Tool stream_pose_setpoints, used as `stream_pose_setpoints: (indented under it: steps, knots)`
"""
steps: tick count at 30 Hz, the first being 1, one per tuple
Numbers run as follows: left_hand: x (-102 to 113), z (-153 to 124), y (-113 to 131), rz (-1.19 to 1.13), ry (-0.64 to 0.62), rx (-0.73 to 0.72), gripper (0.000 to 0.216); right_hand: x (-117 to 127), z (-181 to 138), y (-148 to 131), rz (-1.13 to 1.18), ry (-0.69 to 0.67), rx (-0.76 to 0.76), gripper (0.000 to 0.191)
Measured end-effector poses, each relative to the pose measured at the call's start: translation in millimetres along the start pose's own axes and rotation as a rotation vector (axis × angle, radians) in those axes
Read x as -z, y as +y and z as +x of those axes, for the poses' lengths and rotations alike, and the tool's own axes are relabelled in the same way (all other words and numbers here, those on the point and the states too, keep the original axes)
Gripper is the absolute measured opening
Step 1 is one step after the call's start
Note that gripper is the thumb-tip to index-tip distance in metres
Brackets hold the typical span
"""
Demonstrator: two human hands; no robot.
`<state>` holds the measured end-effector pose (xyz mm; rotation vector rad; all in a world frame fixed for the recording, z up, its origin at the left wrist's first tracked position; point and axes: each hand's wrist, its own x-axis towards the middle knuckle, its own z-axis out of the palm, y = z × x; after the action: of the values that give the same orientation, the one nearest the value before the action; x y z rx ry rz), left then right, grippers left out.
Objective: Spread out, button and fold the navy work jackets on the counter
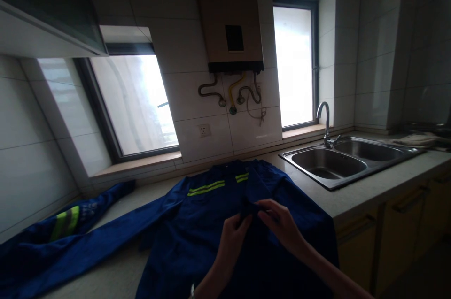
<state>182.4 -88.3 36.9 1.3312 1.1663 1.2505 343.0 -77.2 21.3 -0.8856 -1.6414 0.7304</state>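
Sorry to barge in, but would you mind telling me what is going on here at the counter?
A person has a blue work jacket with yellow-green reflective stripes spread flat on the kitchen counter. Both hands meet at the jacket's front opening: the left hand and the right hand pinch the fabric there, perhaps at a button. One sleeve trails off to the left. A double steel sink sits to the right.

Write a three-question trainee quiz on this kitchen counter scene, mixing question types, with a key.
1. True or false: both hands, the left hand and the right hand, pinch the front of the dark blue work jacket with yellow-green reflective stripes.
2. The double stainless-steel sink lies on which side of the jacket? A left, B right.
3. Fill in: the jacket lies spread on the pale stone ___.

Key: 1 true; 2 B; 3 countertop.
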Motion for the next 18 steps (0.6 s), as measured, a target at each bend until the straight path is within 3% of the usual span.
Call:
stream_pose_setpoints:
  steps: [2,4,7,9,11,13,17,18]
  knots:
    - [0.8,0.2,-3.4,-0.05,0.048,0.035,0.046,-0.4,-6.7,-9.2,-0.135,-0.134,0.098,0.062]
    - [0.6,-3.4,-2.8,-0.134,-0.003,0.083,0.046,0.7,-9.4,-15.1,-0.282,-0.209,0.17,0.076]
    - [5.4,-9.3,8.5,-0.249,-0.167,0.065,0.045,16.8,0.5,-14.7,-0.402,-0.239,0.202,0.052]
    - [16.5,-6.5,19.6,-0.213,-0.226,0.006,0.045,44.4,14.9,-7.1,-0.405,-0.179,0.15,0.033]
    - [35.8,5.1,27.6,-0.114,-0.23,-0.019,0.049,88.2,30.9,7.8,-0.367,-0.034,0.034,0.027]
    - [62.5,23.9,28.5,-0.037,-0.18,0.018,0.054,145.8,43.5,31.7,-0.311,0.166,-0.117,0.033]
    - [126.7,60.3,7.8,-0.03,-0.039,0.142,0.057,275.4,49.1,99.9,-0.044,0.689,-0.377,0.05]
    - [141.9,65.9,0.0,-0.058,-0.021,0.168,0.057,304.7,46.5,117.2,0.018,0.756,-0.412,0.049]
